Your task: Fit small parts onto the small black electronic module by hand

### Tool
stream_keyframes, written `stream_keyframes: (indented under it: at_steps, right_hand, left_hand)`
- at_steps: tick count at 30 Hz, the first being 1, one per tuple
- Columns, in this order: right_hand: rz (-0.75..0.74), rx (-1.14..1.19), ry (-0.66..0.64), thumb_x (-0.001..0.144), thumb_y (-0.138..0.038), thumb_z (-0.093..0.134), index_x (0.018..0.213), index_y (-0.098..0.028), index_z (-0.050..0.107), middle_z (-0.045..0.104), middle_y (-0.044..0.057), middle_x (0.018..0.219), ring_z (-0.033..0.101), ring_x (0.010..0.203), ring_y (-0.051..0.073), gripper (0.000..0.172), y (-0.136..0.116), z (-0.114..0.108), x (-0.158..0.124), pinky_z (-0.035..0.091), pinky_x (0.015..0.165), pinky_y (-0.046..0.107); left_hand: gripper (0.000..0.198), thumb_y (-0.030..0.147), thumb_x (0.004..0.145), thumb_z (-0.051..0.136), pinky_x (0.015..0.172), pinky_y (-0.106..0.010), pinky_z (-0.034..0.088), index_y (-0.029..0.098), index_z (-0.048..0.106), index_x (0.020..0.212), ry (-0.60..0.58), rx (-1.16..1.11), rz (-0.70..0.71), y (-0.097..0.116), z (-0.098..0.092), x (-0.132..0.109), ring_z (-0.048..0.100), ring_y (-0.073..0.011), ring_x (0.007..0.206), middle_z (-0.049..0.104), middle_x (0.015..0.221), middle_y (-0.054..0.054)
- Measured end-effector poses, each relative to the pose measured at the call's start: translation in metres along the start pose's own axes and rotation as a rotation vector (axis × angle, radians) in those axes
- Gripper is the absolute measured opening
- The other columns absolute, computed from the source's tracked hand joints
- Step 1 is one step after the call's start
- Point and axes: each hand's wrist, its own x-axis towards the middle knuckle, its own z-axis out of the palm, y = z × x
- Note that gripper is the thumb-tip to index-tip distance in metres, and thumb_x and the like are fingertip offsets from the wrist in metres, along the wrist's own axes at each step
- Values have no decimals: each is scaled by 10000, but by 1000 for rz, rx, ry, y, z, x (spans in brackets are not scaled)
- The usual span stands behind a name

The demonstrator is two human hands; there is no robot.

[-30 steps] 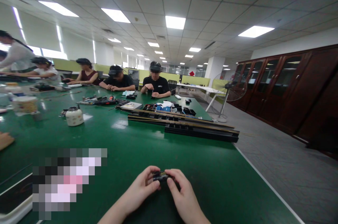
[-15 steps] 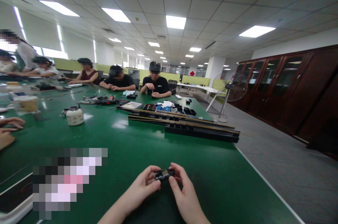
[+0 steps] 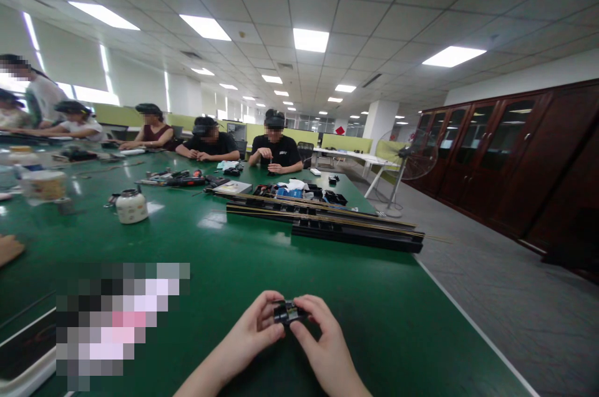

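Between my two hands is a small black part point(image 3: 282, 314) with a shiny, lighter patch in its middle; its exact kind is too small to make out. My left hand point(image 3: 256, 324) grips its left end, thumb below and fingers curled behind. On the other end, my right hand point(image 3: 322, 329) pinches with thumb in front and fingertips over the top. Both hands hold the part above the green table point(image 3: 224, 278), near its front edge. The fingers hide both ends of it.
Long black channels point(image 3: 360, 236) with thin brass-coloured rods lie across the table ahead. A cream jar point(image 3: 131, 206) stands to the left, a white-rimmed tray point(image 3: 28, 359) at lower left. Another person's hand point(image 3: 10, 249) rests at the left edge. Several people sit beyond.
My right thumb and fingers have moved left and closed further over the black part, which has turned slightly. The other person's hand at the left has drawn back, partly out of view.
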Motion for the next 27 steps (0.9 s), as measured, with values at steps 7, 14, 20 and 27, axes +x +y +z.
stream_keyframes:
  at_steps: [7,14,20,27]
  right_hand:
    - [67,-5,-47,740,-214,588,893,-246,658,594,61,1037,549,1009,213,171,-5,0,0,441,875,330]
    - [79,34,30,751,-262,580,855,-231,660,597,67,1071,540,1040,218,135,-1,1,1,411,919,341]
    - [124,51,147,747,-355,579,906,-209,654,651,74,1013,573,994,229,229,10,-2,5,429,905,354]
    - [202,94,229,760,-409,549,993,-188,622,672,84,994,611,932,230,330,16,-4,6,460,860,357]
  left_hand:
    - [453,266,630,706,891,-382,375,244,477,1019,23,25,-26,2,1,0,537,-234,1033,584,1079,-69]
    - [384,267,636,694,864,-353,364,223,496,963,49,100,-25,9,7,-2,524,-218,1005,596,988,-40]
    - [381,304,658,673,801,-328,380,215,464,964,60,107,-38,5,4,-1,553,-194,914,616,955,-37]
    - [424,342,653,673,805,-337,381,228,439,987,91,106,-40,7,5,-1,564,-188,873,621,977,-46]
